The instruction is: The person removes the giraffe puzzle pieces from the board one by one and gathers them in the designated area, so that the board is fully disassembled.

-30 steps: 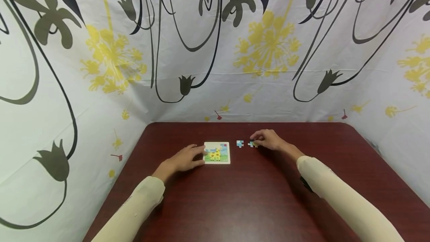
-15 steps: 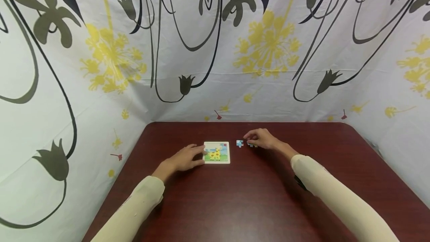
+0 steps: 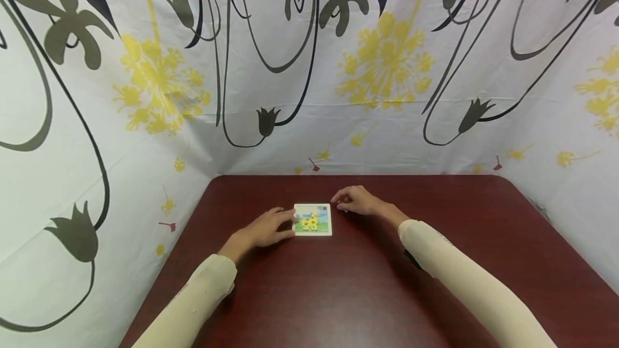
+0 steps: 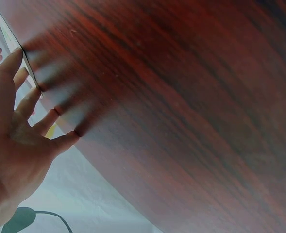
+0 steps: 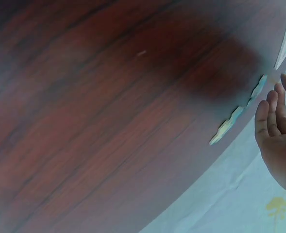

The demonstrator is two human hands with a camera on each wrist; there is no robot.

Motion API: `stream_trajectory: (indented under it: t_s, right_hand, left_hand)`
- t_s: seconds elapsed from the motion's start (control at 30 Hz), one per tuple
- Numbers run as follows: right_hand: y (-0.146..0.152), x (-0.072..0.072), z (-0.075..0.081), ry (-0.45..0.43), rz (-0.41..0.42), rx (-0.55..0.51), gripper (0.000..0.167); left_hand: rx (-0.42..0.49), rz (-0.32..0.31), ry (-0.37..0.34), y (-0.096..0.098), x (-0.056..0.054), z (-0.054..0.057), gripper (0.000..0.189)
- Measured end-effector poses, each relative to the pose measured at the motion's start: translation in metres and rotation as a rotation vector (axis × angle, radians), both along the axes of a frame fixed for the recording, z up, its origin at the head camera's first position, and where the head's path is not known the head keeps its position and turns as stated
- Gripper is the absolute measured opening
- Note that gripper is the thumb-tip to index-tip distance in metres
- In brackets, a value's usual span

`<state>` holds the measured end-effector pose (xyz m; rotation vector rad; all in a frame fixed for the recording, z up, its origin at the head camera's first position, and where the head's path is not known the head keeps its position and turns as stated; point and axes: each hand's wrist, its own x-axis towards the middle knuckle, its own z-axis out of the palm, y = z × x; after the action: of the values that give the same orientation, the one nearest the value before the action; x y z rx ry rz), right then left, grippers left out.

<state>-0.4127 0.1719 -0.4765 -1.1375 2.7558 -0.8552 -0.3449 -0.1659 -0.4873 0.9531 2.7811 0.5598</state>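
A white-framed giraffe jigsaw board [image 3: 325, 233] lies flat on the table. My left hand [image 3: 267, 228] touches its left edge with spread, fairly straight fingers, as the left wrist view also shows. To the right of the board, my right hand [image 3: 357, 200] hovers low with its fingers loosely bent, and I see nothing pinched in it. Two jigsaw pieces lie on the table beside this hand in the right wrist view: a nearer blue-yellow piece [image 5: 227, 126] and a blue piece [image 5: 257, 91] close to the fingertips. In the head view the hand covers both pieces.
The dark red-brown wooden table [image 3: 309, 294] has rounded far corners. A white cloth [image 3: 300, 85] printed with flowers and vines hangs behind it and along the sides.
My right hand has moved left, from the farther piece past the nearer one towards the board, now hiding both pieces from the head view. The left hand stays on the board.
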Motion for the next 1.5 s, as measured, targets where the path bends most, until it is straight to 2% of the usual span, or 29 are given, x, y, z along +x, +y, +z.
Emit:
stream_trajectory:
  t_s: [0.33,0.63,1.1,1.33,1.5]
  right_hand:
    - [-0.027,-0.003,-0.003,-0.039,0.076,0.055,0.027]
    - [-0.035,-0.002,0.008,-0.077,0.112,0.205,0.031]
    - [-0.042,-0.005,0.01,-0.088,0.117,0.268,0.028]
    - [-0.046,-0.007,0.011,-0.12,0.132,0.281,0.023]
    - [-0.047,-0.008,0.012,-0.132,0.14,0.31,0.026]
  left_hand:
    - [0.019,0.01,-0.001,0.004,0.004,-0.001,0.041]
    - [0.018,0.012,-0.01,0.006,0.002,0.001,0.042]
    - [0.003,0.007,-0.005,0.002,0.0,0.003,0.043]
    - [0.013,0.01,-0.004,0.001,0.001,0.001,0.042]
    - [-0.012,0.018,-0.006,0.002,-0.002,-0.001,0.042]
